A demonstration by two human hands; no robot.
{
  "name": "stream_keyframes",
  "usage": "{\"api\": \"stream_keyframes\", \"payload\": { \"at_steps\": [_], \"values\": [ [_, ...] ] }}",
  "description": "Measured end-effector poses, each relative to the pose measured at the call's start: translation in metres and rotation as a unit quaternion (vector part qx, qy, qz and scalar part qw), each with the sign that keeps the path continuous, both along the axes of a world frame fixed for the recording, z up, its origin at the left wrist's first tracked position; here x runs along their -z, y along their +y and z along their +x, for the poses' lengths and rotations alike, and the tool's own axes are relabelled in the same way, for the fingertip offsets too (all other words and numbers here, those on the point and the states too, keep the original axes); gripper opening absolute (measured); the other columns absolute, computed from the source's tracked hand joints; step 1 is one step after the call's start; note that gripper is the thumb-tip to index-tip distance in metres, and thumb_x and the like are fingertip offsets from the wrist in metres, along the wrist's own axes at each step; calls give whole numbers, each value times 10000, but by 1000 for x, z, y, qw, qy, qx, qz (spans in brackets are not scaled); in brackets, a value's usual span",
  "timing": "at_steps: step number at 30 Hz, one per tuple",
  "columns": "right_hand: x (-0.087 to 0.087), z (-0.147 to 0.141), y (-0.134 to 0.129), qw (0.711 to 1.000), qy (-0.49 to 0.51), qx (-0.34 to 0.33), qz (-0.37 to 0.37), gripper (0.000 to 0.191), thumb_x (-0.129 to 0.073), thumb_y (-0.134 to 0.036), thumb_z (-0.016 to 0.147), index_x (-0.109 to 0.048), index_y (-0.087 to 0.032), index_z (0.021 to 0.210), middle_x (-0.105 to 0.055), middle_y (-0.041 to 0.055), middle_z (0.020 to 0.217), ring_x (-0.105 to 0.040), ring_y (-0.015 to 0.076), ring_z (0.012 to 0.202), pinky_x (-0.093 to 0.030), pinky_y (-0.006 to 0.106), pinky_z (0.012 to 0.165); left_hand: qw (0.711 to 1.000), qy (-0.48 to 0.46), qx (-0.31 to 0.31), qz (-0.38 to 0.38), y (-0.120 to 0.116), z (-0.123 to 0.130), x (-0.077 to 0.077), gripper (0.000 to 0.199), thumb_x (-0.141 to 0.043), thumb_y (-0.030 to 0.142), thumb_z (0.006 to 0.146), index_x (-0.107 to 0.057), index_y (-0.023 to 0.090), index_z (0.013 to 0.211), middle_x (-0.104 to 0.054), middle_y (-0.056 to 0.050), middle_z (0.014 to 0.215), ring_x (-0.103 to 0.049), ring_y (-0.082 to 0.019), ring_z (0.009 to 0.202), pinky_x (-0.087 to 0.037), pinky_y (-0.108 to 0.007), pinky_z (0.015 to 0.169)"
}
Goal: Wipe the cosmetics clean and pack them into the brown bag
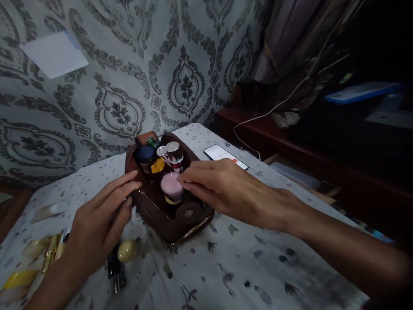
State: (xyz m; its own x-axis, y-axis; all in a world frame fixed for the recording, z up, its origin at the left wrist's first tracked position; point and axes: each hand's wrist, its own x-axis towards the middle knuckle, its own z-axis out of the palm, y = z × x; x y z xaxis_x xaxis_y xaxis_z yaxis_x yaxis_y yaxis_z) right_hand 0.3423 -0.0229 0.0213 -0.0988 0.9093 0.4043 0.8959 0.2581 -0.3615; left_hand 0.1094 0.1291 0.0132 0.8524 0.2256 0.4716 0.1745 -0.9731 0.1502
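A brown zippered cosmetic bag [151, 226] lies open on the bed-like patterned cloth. My right hand [222, 185] reaches over its right side, thumb and fingers pinched at the edge of a round pink-capped container [171, 186] with a yellowish base. At the bag's left rim is my left hand [100, 215], its fingers stretched out and the tips against the rim. Further back in the bag stand a dark blue-capped jar [146, 155], an amber item [158, 165], a silver-capped bottle [173, 150] and a green-topped one [151, 141].
A phone [222, 154] with a lit screen lies behind my right hand. Near my left forearm are a round yellow-capped item [126, 250], a dark tube [113, 267], a gold tube [50, 254] and a yellow-banded item [20, 282]. A white cable [274, 111] runs at the right.
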Motion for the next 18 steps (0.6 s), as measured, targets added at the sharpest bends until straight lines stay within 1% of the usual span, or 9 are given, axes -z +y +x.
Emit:
{"api": "stream_keyframes", "payload": {
  "at_steps": [2,4,6,10,12,15,18],
  "values": [
    [15,5,-8,1000,9,-3,28,223,-444,-196,999,-662,-152,1015,-612,31,829,-535,113,660,-360,241,594,1000,-3,-4,5,-1,-1,2,344,-463,137,960,-527,265,1273,-531,-47,1432,-570,-176,1246,-440,-294,1064],
    [24,8,-13,999,13,4,42,249,-432,-206,1008,-671,-142,998,-603,35,805,-522,110,634,-363,238,569,1000,-5,-8,12,-1,0,2,339,-467,129,956,-537,260,1261,-540,-47,1423,-579,-176,1235,-453,-291,1053],
    [27,10,-16,999,20,4,45,258,-426,-196,1009,-677,-137,986,-616,49,827,-546,113,656,-396,235,578,1000,-5,-12,19,-2,1,2,334,-468,123,954,-544,253,1251,-547,-47,1417,-582,-179,1233,-458,-291,1051],
    [24,10,-18,999,24,-38,22,243,-432,-170,998,-672,-153,1030,-651,74,937,-615,120,728,-470,230,624,999,5,-14,36,-3,3,0,334,-461,131,958,-537,243,1263,-543,-46,1426,-581,-184,1237,-463,-287,1042],
    [26,9,-19,999,12,-40,7,240,-440,-174,996,-674,-162,1049,-661,77,961,-636,120,739,-489,224,628,998,13,-23,63,-5,5,-2,325,-458,154,964,-536,239,1268,-551,-48,1423,-601,-189,1207,-483,-284,1001],
    [32,4,-24,1000,-7,-15,0,250,-435,-191,1001,-677,-174,1059,-673,76,969,-654,126,743,-507,227,633,991,21,-38,126,-13,10,-9,305,-476,175,963,-550,231,1254,-593,-54,1378,-631,-206,1145,-501,-306,938],
    [40,-3,-34,1000,6,-16,-12,252,-421,-189,1004,-668,-179,1051,-681,69,955,-651,121,715,-512,226,617,984,47,-18,172,-22,24,-21,271,-464,184,962,-581,226,1203,-671,-56,1234,-654,-225,1036,-514,-344,842]
  ]
}}
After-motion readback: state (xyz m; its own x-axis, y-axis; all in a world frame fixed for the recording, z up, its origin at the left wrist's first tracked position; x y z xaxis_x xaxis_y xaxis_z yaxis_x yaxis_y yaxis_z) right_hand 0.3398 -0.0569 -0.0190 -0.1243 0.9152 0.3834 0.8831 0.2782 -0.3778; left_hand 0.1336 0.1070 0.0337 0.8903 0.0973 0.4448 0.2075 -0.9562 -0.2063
